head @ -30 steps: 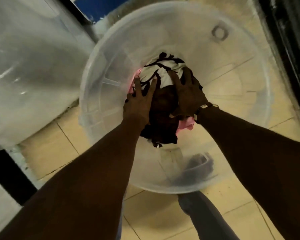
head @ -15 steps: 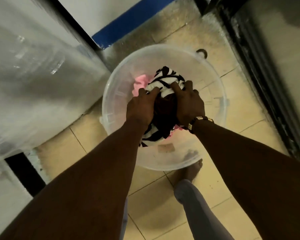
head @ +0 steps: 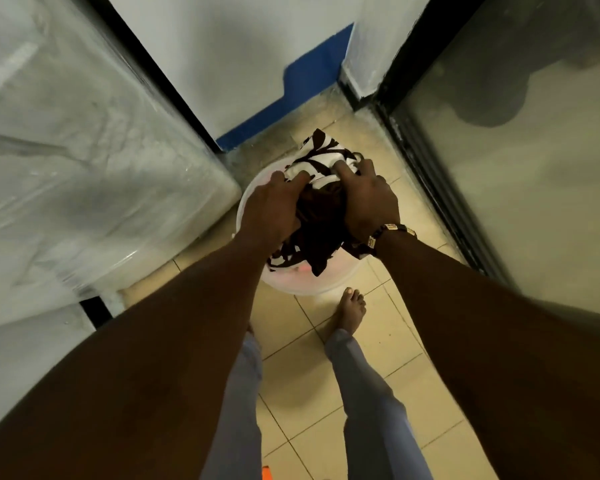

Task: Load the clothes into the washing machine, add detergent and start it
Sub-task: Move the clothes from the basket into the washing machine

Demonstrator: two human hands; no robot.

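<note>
A bundle of clothes (head: 321, 209), dark brown cloth with a black-and-white patterned piece on top, is held above a clear plastic bucket (head: 312, 287) on the tiled floor. My left hand (head: 274, 206) grips the bundle's left side and my right hand (head: 369, 199), with a wristband, grips its right side. A bit of pink cloth (head: 302, 269) shows inside the bucket under the bundle. The washing machine (head: 84, 174), wrapped in clear plastic film, stands at the left, close beside the bucket.
A glass door with a black frame (head: 440, 188) runs along the right. A white wall with a blue base strip (head: 291, 109) is behind the bucket. My bare right foot (head: 349, 311) stands just in front of the bucket.
The view has pulled up and away from the bucket. Both hands have lifted the bundle of clothes up out of the bucket, which now looks smaller and lower.
</note>
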